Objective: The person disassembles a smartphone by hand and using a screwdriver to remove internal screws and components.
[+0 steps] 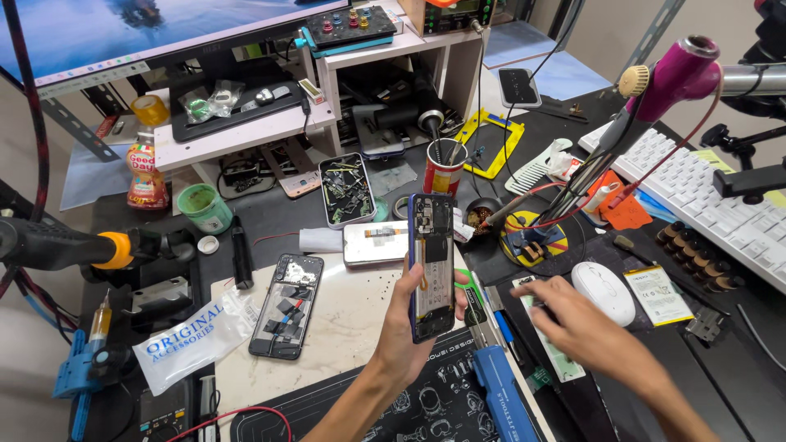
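My left hand [407,327] grips an opened blue-framed phone [431,262] upright above the work mat, its back cover off and the circuit board and battery showing. My right hand [573,323] reaches to the right over the dark desk, fingers spread, just below a white mouse [604,292] and above a thin green strip [550,348]; it holds nothing that I can see. A second opened phone [287,305] lies flat on the pale mat left of my left hand. A silver phone back [375,242] lies behind it.
A red can of tools [444,168], a tray of small parts [346,189], a white keyboard [704,200], a pink hot-air gun on a stand [675,74], a flat battery [659,295], a white accessory bag [192,337] and a blue tool [499,397] crowd the desk.
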